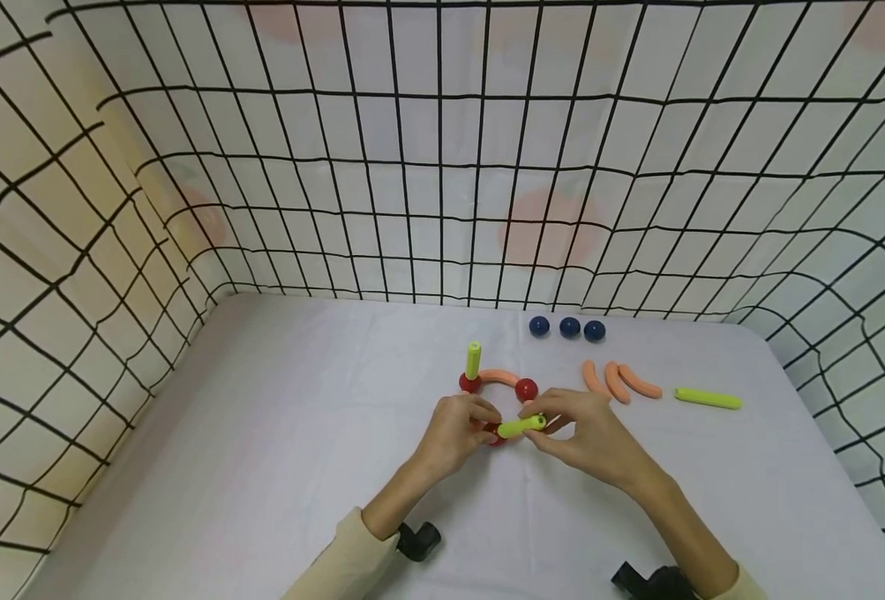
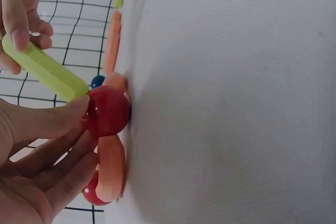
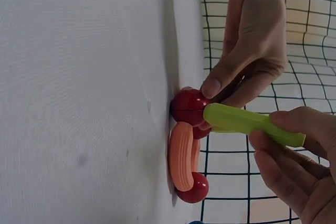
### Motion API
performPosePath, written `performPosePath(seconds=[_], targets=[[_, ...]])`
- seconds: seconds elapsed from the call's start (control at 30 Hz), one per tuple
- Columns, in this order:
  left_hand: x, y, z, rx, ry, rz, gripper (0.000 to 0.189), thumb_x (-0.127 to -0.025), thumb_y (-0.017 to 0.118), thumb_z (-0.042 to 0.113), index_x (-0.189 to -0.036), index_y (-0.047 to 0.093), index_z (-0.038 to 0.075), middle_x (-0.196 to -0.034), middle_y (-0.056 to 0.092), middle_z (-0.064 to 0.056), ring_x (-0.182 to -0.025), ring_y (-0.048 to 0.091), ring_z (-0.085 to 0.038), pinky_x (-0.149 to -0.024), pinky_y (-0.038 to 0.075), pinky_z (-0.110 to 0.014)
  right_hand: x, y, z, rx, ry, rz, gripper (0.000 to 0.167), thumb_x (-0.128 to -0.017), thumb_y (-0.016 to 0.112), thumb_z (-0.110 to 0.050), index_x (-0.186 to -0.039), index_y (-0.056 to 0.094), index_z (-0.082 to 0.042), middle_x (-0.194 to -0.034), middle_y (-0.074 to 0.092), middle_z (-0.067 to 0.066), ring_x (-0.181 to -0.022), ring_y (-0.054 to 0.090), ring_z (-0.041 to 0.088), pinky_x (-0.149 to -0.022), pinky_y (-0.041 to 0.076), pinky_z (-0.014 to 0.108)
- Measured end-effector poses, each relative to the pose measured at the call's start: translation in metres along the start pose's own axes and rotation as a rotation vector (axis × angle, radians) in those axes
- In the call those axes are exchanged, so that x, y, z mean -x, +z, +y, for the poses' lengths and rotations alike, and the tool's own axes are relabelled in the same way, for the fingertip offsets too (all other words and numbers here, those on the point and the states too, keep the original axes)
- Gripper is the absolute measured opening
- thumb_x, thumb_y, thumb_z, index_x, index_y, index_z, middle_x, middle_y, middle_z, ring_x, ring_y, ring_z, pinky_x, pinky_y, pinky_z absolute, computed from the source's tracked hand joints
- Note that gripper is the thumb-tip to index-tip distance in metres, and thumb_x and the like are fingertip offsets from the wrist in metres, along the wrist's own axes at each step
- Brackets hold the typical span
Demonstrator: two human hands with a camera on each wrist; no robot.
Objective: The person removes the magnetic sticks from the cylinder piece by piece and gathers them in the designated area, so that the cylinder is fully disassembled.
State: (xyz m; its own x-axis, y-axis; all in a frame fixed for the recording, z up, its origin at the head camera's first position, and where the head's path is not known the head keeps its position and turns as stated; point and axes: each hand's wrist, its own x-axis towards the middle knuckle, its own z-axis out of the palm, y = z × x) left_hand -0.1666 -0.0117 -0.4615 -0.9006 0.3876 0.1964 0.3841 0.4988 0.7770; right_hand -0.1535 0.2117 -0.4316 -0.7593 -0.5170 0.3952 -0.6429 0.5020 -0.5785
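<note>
My right hand [image 1: 588, 433] pinches a light-green stick [image 1: 521, 426] by its outer end. The stick's other end meets a red ball [image 2: 109, 111], which my left hand [image 1: 453, 429] holds between thumb and fingers; whether it is seated in a hole cannot be told. That ball belongs to a ring on the table, with curved orange pieces [image 3: 181, 156] joining it to other red balls. A second red ball [image 1: 470, 382] at the far left of the ring carries an upright green stick [image 1: 473, 360]. Another red ball [image 1: 527, 389] sits at the far right. My fingers hide part of the ring.
Three dark blue balls [image 1: 570, 327] stand in a row at the back. Three loose curved orange pieces [image 1: 617, 383] lie right of the ring, and a loose green stick [image 1: 708, 398] farther right. Black wire mesh [image 1: 440, 167] walls the white table [image 1: 262, 467] at back and sides.
</note>
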Motion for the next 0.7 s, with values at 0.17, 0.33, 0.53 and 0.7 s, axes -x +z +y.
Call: performPosePath(seconds=[0.17, 0.33, 0.53, 0.7], targets=[[0.000, 0.001, -0.001, -0.014, -0.006, -0.026, 0.020, -0.082, 0.082, -0.008, -0.101, 0.081, -0.005, -0.102, 0.080, -0.013, -0.095, 0.070, -0.026, -0.079, 0.063, -0.035, -0.002, 0.005, -0.005, 0.038, 0.052, -0.050, 0.025, -0.079, 0.087, 0.000, -0.101, 0.080, -0.010, -0.097, 0.078, -0.003, -0.082, 0.066, 0.004, -0.071, 0.062, 0.023], [-0.001, 0.001, -0.001, -0.022, 0.009, -0.028, 0.019, -0.082, 0.081, -0.008, -0.101, 0.081, -0.005, -0.102, 0.080, -0.013, -0.096, 0.070, -0.026, -0.080, 0.063, -0.035, -0.005, 0.012, -0.009, 0.132, 0.058, -0.093, 0.023, -0.080, 0.086, 0.000, -0.101, 0.082, -0.010, -0.097, 0.079, -0.002, -0.083, 0.067, 0.007, -0.073, 0.061, 0.023], [-0.001, 0.004, -0.002, -0.072, 0.029, -0.034, 0.018, -0.081, 0.084, -0.004, -0.099, 0.082, -0.003, -0.100, 0.080, -0.011, -0.094, 0.072, -0.024, -0.082, 0.063, -0.034, -0.005, 0.024, -0.014, 0.279, 0.032, -0.099, 0.020, -0.080, 0.086, -0.003, -0.099, 0.084, -0.010, -0.093, 0.078, -0.001, -0.082, 0.070, 0.012, -0.077, 0.062, 0.030], [-0.001, 0.006, -0.001, -0.118, 0.037, -0.034, 0.015, -0.081, 0.084, -0.004, -0.096, 0.082, -0.002, -0.099, 0.079, -0.011, -0.092, 0.074, -0.022, -0.081, 0.064, -0.029, -0.004, 0.032, -0.011, 0.320, 0.008, -0.076, 0.018, -0.080, 0.087, -0.004, -0.098, 0.084, -0.008, -0.090, 0.076, 0.000, -0.075, 0.064, 0.009, -0.070, 0.058, 0.024]])
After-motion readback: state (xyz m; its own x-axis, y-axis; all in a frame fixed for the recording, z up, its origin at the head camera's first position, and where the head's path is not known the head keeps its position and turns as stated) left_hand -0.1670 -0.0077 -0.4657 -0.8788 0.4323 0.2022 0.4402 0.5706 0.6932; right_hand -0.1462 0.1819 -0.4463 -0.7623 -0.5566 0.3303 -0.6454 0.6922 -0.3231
